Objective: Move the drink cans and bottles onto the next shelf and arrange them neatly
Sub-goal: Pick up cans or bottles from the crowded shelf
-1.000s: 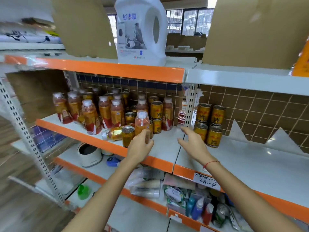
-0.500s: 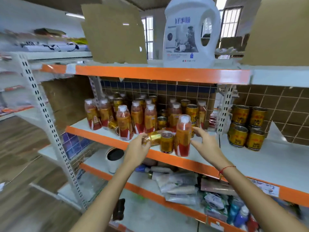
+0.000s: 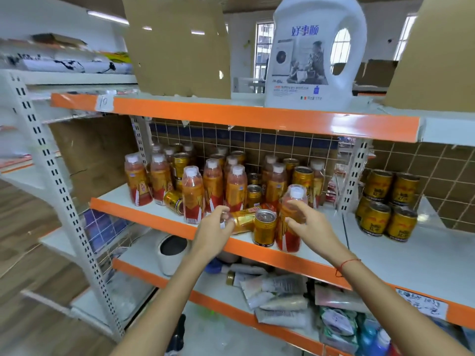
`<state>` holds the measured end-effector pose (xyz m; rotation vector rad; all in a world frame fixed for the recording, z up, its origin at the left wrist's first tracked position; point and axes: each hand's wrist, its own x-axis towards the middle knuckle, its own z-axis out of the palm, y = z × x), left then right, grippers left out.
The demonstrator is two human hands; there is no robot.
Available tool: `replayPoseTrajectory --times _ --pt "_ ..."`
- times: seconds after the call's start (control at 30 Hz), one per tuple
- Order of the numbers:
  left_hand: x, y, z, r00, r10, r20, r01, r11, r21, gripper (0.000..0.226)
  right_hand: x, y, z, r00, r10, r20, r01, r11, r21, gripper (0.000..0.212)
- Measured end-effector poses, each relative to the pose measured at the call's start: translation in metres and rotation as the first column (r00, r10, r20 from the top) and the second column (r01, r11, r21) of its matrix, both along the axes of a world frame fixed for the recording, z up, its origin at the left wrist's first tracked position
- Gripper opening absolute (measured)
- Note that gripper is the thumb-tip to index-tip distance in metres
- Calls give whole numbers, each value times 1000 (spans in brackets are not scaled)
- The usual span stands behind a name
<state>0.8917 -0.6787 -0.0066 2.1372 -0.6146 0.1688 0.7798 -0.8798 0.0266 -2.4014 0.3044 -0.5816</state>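
Bottles (image 3: pixel 212 185) and cans are crowded on the left shelf (image 3: pixel 144 201) (one bottle (image 3: pixel 244 219) lying down), four stacked cans (image 3: pixel 389 205) on the right shelf (image 3: pixel 424 253).

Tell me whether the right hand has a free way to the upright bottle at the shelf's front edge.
Probably yes. The right hand is already at the upright bottle, fingers curling toward its upper part with nothing between them. The gold can stands to the bottle's left, away from that hand.

Four gold cans (image 3: pixel 388 205) stand stacked on the next shelf (image 3: pixel 424 255). One white detergent jug (image 3: pixel 314 55) sits above. Two hands (image 3: pixel 214 231) reach in.
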Motion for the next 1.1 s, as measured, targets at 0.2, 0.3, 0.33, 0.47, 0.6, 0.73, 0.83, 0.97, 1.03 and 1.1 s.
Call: replayPoseTrajectory --times 0.2,0.3,0.33,0.47,0.6,0.73,0.83,0.97,1.03,1.1 --pt "17 -1 1 999 29 -41 -30 999 -40 29 32 11 -1 992 120 -33 -121 992 -26 46" --pt "26 3 -3 998 45 -54 -46 999 -20 34 44 14 -3 985 163 -55 -164 986 -23 47" --pt "28 5 -5 998 38 -51 -38 999 -1 37 48 15 -4 983 172 -68 -174 984 -25 48" --pt "39 4 -14 999 15 -50 -13 998 54 42 62 13 -9 976 165 -140 -172 984 -41 54" --pt "55 3 -15 998 -22 -57 25 999 47 41 76 8 -8 965 148 -215 -162 985 -50 64" --pt "76 6 -13 999 35 -30 -35 999 -6 33 93 11 -13 931 102 -350 -149 983 -110 77" --pt "94 20 -14 988 157 4 -157 986 -50 24 106 16 -21 887 66 -456 -140 982 -130 85" --pt "136 53 -16 959 284 -15 -283 959 29 22 123 19 -28 860 8 -511 -104 982 -159 85" --pt "154 66 -18 949 312 -40 -309 948 77 22 129 19 -27 862 -11 -507 -91 980 -177 79" --pt "166 71 -21 953 302 -39 -297 950 96 22 133 18 -26 865 -43 -500 -76 974 -215 70"
